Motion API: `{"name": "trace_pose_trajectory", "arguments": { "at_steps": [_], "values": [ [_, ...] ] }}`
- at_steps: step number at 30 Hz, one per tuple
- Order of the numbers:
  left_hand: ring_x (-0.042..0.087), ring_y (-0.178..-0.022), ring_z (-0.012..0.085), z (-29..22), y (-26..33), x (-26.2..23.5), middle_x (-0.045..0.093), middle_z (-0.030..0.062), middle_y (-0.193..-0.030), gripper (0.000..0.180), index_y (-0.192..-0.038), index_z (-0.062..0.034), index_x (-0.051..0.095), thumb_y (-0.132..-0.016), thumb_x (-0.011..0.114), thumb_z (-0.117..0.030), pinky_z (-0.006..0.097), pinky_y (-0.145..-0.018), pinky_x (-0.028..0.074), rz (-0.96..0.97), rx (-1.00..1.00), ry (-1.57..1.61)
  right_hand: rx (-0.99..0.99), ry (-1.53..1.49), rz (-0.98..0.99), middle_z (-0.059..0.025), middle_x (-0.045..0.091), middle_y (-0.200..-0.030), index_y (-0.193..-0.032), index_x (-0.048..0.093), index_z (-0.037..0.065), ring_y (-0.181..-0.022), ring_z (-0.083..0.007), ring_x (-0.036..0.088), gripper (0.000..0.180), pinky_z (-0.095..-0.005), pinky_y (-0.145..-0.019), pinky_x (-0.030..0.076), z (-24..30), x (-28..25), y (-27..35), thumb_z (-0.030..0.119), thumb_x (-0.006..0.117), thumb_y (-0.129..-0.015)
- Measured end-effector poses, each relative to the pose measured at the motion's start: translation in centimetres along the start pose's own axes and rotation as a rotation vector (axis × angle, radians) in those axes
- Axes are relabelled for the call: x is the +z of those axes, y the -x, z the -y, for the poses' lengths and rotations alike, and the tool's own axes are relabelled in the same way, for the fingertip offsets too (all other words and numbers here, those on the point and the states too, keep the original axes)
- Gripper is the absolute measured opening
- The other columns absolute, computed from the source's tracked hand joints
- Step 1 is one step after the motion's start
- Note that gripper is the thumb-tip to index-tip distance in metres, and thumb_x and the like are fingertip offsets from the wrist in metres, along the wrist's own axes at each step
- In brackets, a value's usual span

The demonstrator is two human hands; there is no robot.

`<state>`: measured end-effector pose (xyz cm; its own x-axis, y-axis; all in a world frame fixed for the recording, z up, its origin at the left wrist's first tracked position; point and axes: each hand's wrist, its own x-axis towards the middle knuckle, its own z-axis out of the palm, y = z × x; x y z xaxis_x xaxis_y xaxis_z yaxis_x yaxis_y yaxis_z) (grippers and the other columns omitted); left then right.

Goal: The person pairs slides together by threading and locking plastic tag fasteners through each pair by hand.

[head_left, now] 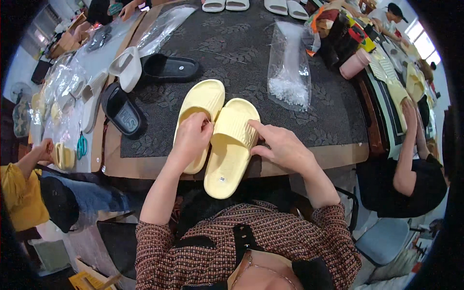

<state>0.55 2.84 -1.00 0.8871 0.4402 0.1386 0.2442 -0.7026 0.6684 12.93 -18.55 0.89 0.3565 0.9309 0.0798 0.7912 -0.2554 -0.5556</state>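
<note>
A pair of pale yellow slide sandals lies side by side in front of me, toes pointing away. The right yellow slide [227,166] hangs its heel over the table's near edge; the left yellow slide [205,92] sits slightly farther in. My left hand [193,137] is closed in a pinch at the left slide's strap, by the gap between the two. Whatever lies between those fingertips is too small to make out. With thumb and fingers, my right hand [282,147] grips the outer side of the right slide's strap.
On the dark patterned mat [328,116] lies a clear bag [290,72] of thin white plastic pieces. Black slides [171,68] and white slides [126,67] lie left, near teal scissors [82,145]. A pink cup [355,64] stands right. People work on both sides.
</note>
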Motion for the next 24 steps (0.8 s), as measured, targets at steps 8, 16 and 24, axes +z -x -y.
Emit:
{"name": "trace_pose_trajectory", "arguments": {
  "at_steps": [8,16,24],
  "values": [
    [0.058,-0.07,0.0257,0.1,1.8,0.1,0.057,0.0153,-0.082,0.018,-0.098,0.0052,0.057,-0.083,0.059,-0.005,0.033,-0.064,0.048,-0.072,0.084,0.125,0.033,-0.119,-0.13,-0.013,0.059,-0.075,-0.115,0.055,0.0,-0.069,-0.0258,0.059,0.038,-0.033,-0.065,0.047,-2.5,-0.6,-2.0,0.014,0.063,-0.081],
    [0.057,-0.078,0.0236,1.6,4.0,0.1,0.055,0.0138,-0.097,0.033,-0.109,0.0033,0.054,-0.079,0.065,-0.004,0.031,-0.071,0.049,-0.036,0.152,0.138,0.106,-0.112,0.045,-0.0162,0.065,-0.079,-0.092,0.066,0.0,-0.072,-0.0283,0.063,0.028,-0.0357,-0.066,0.048,-4.4,0.0,-6.5,0.025,0.058,-0.084],
    [0.055,-0.082,0.0247,1.0,4.1,0.4,0.054,0.0131,-0.098,0.039,-0.11,0.0019,0.052,-0.073,0.068,0.002,0.032,-0.073,0.049,-0.021,0.064,0.159,0.123,-0.216,0.09,-0.0126,0.062,-0.063,-0.078,0.066,-0.004,-0.058,-0.0159,0.058,0.029,-0.0308,-0.057,0.047,-5.3,0.5,-9.9,0.024,0.059,-0.075]
  ]
}}
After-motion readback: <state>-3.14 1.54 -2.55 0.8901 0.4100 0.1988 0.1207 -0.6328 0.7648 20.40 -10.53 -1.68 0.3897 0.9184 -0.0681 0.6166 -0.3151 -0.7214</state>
